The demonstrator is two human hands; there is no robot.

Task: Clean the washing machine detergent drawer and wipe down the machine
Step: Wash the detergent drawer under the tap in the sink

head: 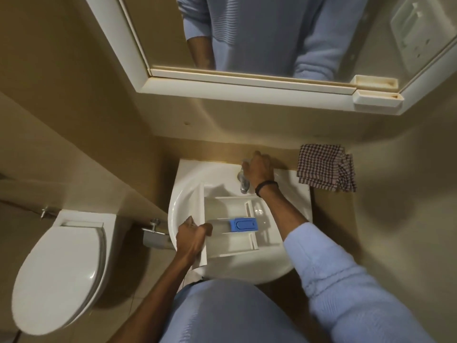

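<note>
One drawer, white, is laid across the bowl of the sink, between the two hands. Its front panel is gripped by the left hand, fingers curled round the panel's edge and thumb laid toward the compartments. One blue insert is seen in the drawer's middle channel, just right of that thumb.

The right hand is set on top of the one tap, fingers curled over the tap's head; the spout is seen just below and left of the hand, over the drawer's far edge. Whether water runs cannot be told. One dark wristband is worn at that wrist. The right forearm is laid over the drawer's right end, so that end is partly hidden.

One checked cloth, folded, is placed on the ledge to the right of the right hand, apart from it and partly hanging over the ledge's edge.

Well left of the left hand, one toilet is seen with its lid down. One paper holder is fixed between the toilet and the sink, near the left hand. One mirror is hung above the right hand; a blue sweater and two arms are reflected in it.
</note>
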